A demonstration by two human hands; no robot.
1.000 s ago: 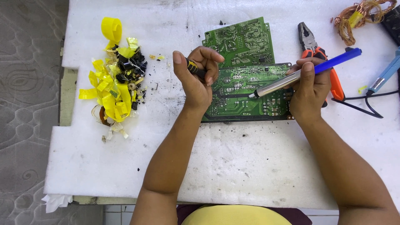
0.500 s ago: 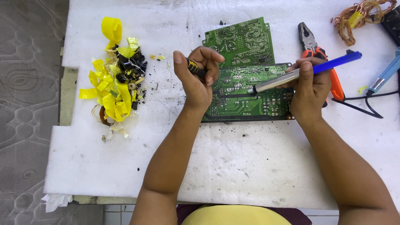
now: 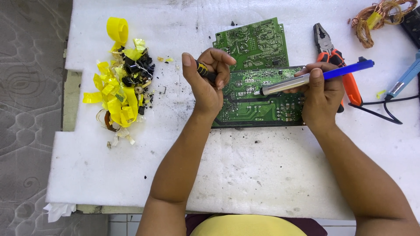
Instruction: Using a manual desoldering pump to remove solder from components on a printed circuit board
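Two green circuit boards lie solder side up on a white foam sheet [image 3: 245, 175]: one nearer me [image 3: 258, 102], another behind it [image 3: 251, 41]. My left hand [image 3: 208, 83] is closed around a small tool with a black and yellow handle [image 3: 203, 70], over the near board's left end. My right hand [image 3: 321, 94] grips a soldering iron [image 3: 306, 78] with a blue handle and silver barrel, its tip pointing left over the middle of the near board.
A heap of yellow tape scraps and small black parts [image 3: 120, 94] lies at the left. Orange-handled pliers [image 3: 334, 59] rest right of the boards. A copper wire coil [image 3: 378, 17], a blue tool [image 3: 404, 78] and a black cable [image 3: 380, 111] sit at the far right.
The soldering iron's tip has lifted slightly and shifted over the near board. My left hand stays where it was.
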